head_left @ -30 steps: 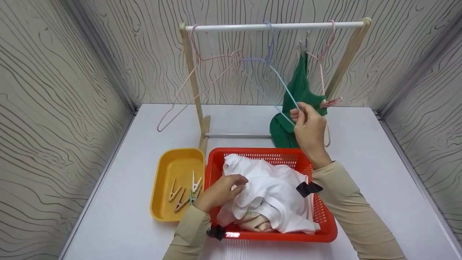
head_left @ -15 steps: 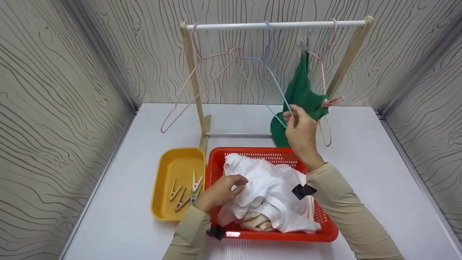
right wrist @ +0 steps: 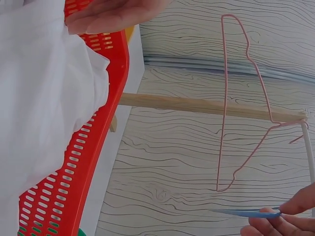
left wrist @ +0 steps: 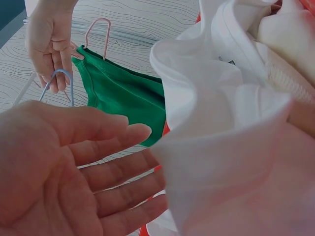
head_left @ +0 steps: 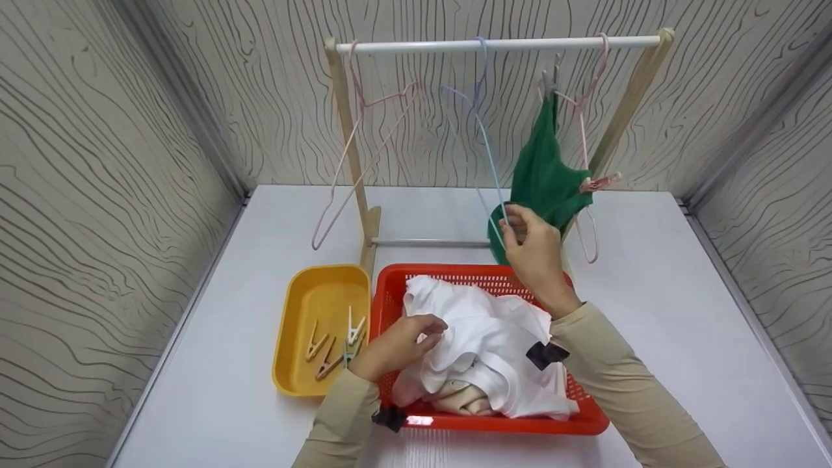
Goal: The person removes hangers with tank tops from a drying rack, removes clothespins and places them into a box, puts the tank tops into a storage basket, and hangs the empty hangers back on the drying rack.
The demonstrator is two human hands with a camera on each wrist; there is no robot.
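My right hand (head_left: 534, 252) pinches the lower end of a blue wire hanger (head_left: 489, 156), whose hook sits over the white rod (head_left: 416, 47). In the right wrist view its fingertips and thumb close on the blue wire at the lower right. My left hand (head_left: 403, 344) is relaxed over the white garment (head_left: 481, 325) piled in the red basket (head_left: 588, 419); in the left wrist view its fingers reach the folds of that cloth. Behind the right hand hangs a green garment (head_left: 543, 175), clipped to a pink hanger (head_left: 584, 130) by clothespins, one of them pink (head_left: 599, 183).
A bare pink hanger (head_left: 338, 162) hangs at the rod's left. Wooden posts (head_left: 351, 143) hold the rod. Left of the basket, a yellow tray (head_left: 296, 305) contains several clothespins (head_left: 328, 361). A beige cloth (head_left: 463, 398) shows under the white one. Patterned walls enclose the table.
My right hand has moved left and slightly down with the blue hanger, which has turned on the rod. The left pink hanger has swung too. My left hand stays put.
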